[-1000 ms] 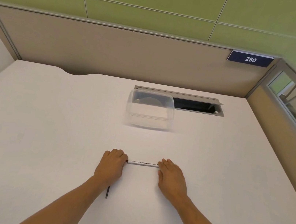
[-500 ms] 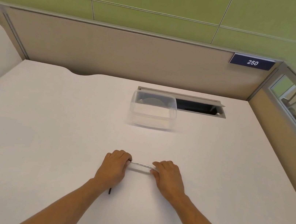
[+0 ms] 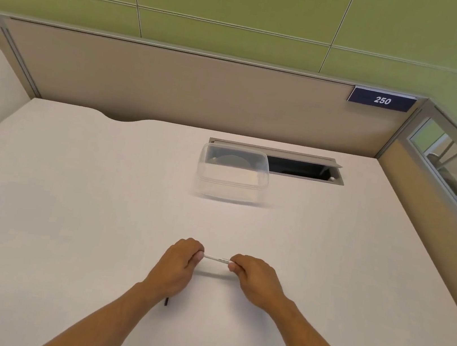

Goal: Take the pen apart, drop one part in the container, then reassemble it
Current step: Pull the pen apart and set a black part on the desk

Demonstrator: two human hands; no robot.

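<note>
A white pen (image 3: 216, 258) with dark print on its barrel lies level between my two hands, just above the white desk (image 3: 67, 208). My left hand (image 3: 177, 266) grips its left end and my right hand (image 3: 254, 279) grips its right end; both ends are hidden by my fingers. A thin dark piece (image 3: 166, 301) pokes out below my left wrist; what it belongs to is unclear. The clear plastic container (image 3: 233, 173) stands open farther back, near the desk's middle, with nothing visible inside.
An open cable slot (image 3: 305, 169) in the desk sits right behind and beside the container. Beige partition walls (image 3: 174, 87) close the back and right sides. A sign reading 250 (image 3: 382, 100) hangs on the back wall.
Both hands have lifted the pen a little off the desk and slid closer together along it, so less of the barrel shows. The view shifted slightly.
</note>
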